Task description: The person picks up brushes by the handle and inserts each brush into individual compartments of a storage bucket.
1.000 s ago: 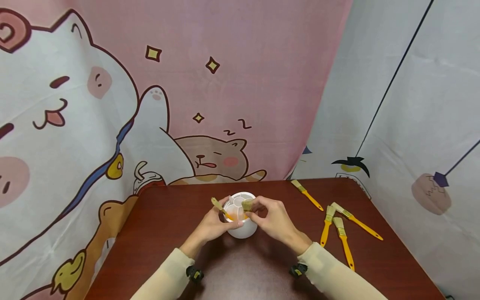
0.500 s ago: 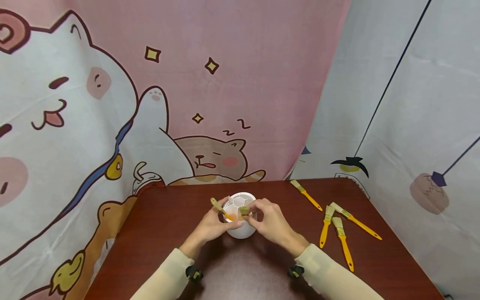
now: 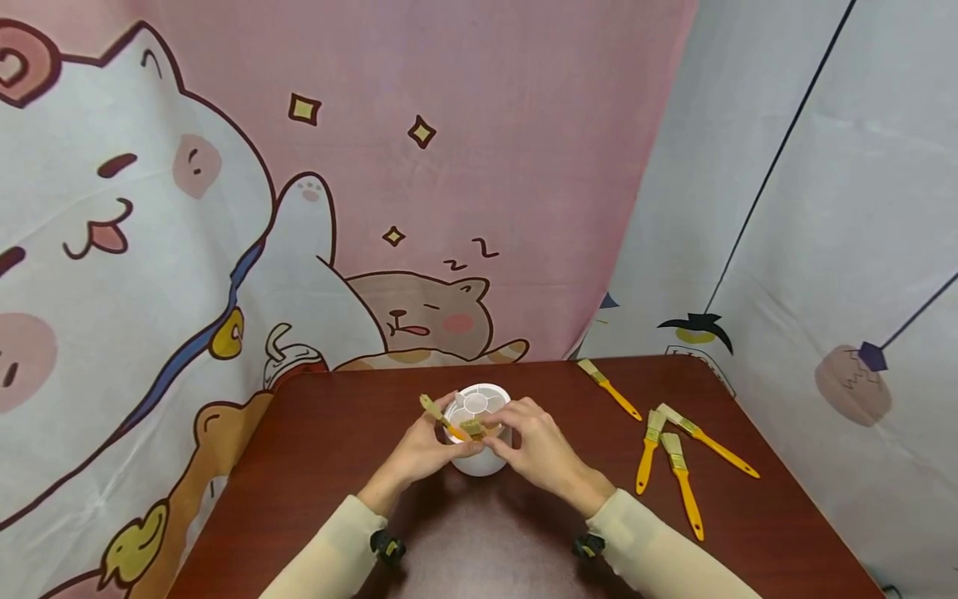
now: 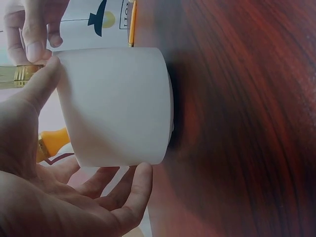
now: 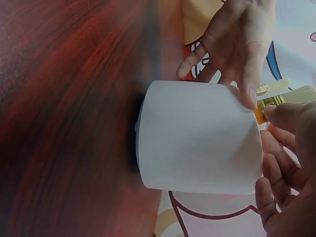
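Note:
A white round pot [image 3: 479, 464] with a divided, segmented inside stands at the middle of the table. My left hand [image 3: 421, 448] holds it from the left, thumb at the near rim and fingers round the side. One paintbrush [image 3: 432, 408] leans in the pot toward the left, bristles up, its orange handle inside. My right hand [image 3: 540, 453] pinches a second paintbrush [image 3: 471, 428] near its metal ferrule [image 4: 25, 75], over the near rim; its handle goes into the pot. The pot's wall [image 5: 197, 136] hides the handle's lower end in both wrist views.
Several yellow-handled paintbrushes lie on the right of the dark red table [image 3: 329, 466]: one [image 3: 610, 391] farther back, others [image 3: 649, 453] nearer in a loose group. A cartoon-printed cloth [image 3: 524, 166] hangs behind the table's back edge.
My right hand has moved slightly left with its paintbrush, whose bristles now tilt closer to the other brush. The left hand and pot stay nearly in place.

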### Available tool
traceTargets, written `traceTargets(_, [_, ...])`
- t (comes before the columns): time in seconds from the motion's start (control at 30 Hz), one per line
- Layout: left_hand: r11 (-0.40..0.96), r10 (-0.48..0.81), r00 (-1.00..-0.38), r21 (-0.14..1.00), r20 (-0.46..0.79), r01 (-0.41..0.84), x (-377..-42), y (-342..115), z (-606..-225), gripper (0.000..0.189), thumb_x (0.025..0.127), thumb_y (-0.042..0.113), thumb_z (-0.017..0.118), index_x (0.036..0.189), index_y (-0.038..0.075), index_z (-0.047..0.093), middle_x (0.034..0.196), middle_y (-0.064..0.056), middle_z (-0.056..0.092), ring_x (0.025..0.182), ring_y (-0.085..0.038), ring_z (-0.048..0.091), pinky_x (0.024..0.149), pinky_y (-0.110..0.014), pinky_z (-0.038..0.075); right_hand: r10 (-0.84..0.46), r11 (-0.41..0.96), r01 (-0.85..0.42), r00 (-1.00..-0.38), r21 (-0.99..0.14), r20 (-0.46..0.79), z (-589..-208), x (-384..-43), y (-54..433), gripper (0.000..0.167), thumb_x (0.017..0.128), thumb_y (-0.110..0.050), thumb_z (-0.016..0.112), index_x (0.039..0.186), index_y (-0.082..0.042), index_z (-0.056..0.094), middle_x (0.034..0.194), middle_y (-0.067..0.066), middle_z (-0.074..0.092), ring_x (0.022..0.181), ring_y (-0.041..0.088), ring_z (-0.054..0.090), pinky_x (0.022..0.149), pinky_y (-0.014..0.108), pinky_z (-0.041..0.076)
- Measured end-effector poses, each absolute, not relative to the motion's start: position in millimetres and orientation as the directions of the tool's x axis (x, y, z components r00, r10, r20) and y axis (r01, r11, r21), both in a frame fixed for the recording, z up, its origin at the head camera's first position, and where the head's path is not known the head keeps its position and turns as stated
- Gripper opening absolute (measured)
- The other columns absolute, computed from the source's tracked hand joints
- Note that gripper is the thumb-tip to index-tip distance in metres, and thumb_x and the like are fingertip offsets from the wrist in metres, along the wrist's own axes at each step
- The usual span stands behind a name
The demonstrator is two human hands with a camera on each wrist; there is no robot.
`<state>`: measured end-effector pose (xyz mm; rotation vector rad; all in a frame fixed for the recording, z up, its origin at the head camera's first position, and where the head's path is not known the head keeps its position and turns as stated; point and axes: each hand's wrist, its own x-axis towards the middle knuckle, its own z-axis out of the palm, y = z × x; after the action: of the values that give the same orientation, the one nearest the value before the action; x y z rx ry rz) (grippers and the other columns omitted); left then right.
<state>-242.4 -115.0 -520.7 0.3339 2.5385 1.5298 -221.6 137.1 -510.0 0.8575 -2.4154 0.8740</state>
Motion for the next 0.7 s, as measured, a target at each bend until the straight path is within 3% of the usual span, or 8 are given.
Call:
traceTargets(0.47, [0.443, 0.301, -0.953, 0.888, -0.021, 0.121, -243, -117, -519, 0.115, 0.090, 0.038, 0.101, 0.182, 0.012, 0.037, 0.176, -0.024, 0.056, 0.163, -0.046, 0.055, 0.132, -0.077, 0.042, -0.404, 0.607, -0.701, -0.679, -0.375, 0.613, -507, -206, 147, 0.040, 0.096, -0.016, 0.099, 0.133, -0.022, 0.085, 0.124, -0.008, 0.082, 0.116, 0.015, 0.073, 0.098, 0.041, 0.066])
traceTargets(0.7, [0.462, 0.248, -0.968, 0.874, 0.035, 0.150, -237, -109, -519, 0.120, 0.089, 0.038, 0.103, 0.180, 0.001, 0.035, 0.176, -0.029, 0.052, 0.163, -0.048, 0.055, 0.133, -0.073, 0.043, -0.399, 0.645, -0.676, -0.695, -0.356, 0.598, -504, -197, 164, 0.039, 0.098, -0.016, 0.096, 0.134, -0.018, 0.083, 0.126, -0.006, 0.080, 0.119, 0.016, 0.073, 0.101, 0.045, 0.065])
